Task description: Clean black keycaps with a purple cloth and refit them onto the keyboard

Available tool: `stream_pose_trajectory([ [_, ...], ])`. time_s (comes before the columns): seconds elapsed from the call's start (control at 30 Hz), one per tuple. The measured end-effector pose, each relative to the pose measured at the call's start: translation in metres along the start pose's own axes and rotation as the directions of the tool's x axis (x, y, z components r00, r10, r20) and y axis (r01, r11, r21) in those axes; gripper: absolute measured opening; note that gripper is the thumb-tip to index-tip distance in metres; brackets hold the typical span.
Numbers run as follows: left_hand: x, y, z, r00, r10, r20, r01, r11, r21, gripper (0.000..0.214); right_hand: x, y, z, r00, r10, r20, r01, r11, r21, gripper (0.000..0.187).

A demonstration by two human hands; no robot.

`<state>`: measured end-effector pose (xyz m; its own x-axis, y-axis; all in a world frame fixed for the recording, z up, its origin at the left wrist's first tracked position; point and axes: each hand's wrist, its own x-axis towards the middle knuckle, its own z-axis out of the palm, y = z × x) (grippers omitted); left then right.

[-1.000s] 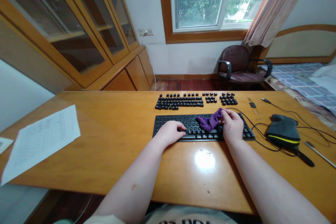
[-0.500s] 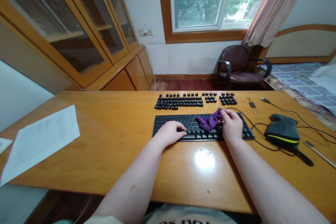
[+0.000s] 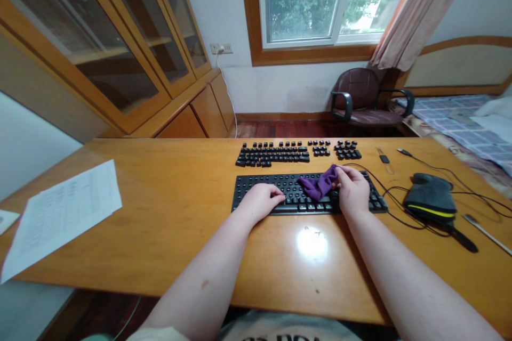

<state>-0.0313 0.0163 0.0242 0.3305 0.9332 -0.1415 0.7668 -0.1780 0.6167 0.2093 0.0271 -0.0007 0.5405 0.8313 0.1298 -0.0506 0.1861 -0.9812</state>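
Note:
A black keyboard base [image 3: 256, 187] lies on the wooden desk [image 3: 180, 213] in front of me. My left hand [image 3: 260, 200] rests on its left half with fingers curled, pressing down on it. My right hand [image 3: 354, 189] is closed on a purple cloth [image 3: 320, 184] that lies over the middle of the keyboard. Behind it, several loose black keycaps [image 3: 276, 153] are laid out in rows on the desk.
A printed sheet [image 3: 64, 210] lies at the desk's left edge. On the right are a dark pouch with a yellow stripe [image 3: 432, 200], black cables [image 3: 396, 192] and a thin tool [image 3: 486, 232]. An armchair [image 3: 362, 98] and a bed [image 3: 472, 122] stand beyond the desk.
Almost nothing differs; the right hand with the purple cloth has shifted very slightly on the keyboard, and the left hand stays put.

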Motion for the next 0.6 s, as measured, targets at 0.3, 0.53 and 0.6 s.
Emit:
stream_pose_trajectory([
  [0.3, -0.0009, 0.0067, -0.003, 1.0, 0.024, 0.009, -0.025, 0.999, 0.049, 0.021, -0.0016, -0.0024, 0.0002, 1.0, -0.007, 0.012, 0.008, 1.0, -0.027, 0.022],
  [0.53, -0.0018, 0.006, -0.0024, 0.997, 0.081, -0.001, -0.08, 0.987, 0.137, 0.021, -0.0017, -0.0021, 0.0008, 1.0, -0.011, 0.015, 0.011, 1.0, -0.029, 0.023],
  [0.6, -0.0018, 0.005, -0.0015, 0.994, 0.106, -0.004, -0.104, 0.98, 0.168, 0.021, -0.0019, -0.0028, 0.001, 1.0, -0.007, 0.014, 0.007, 0.999, -0.032, 0.023],
])
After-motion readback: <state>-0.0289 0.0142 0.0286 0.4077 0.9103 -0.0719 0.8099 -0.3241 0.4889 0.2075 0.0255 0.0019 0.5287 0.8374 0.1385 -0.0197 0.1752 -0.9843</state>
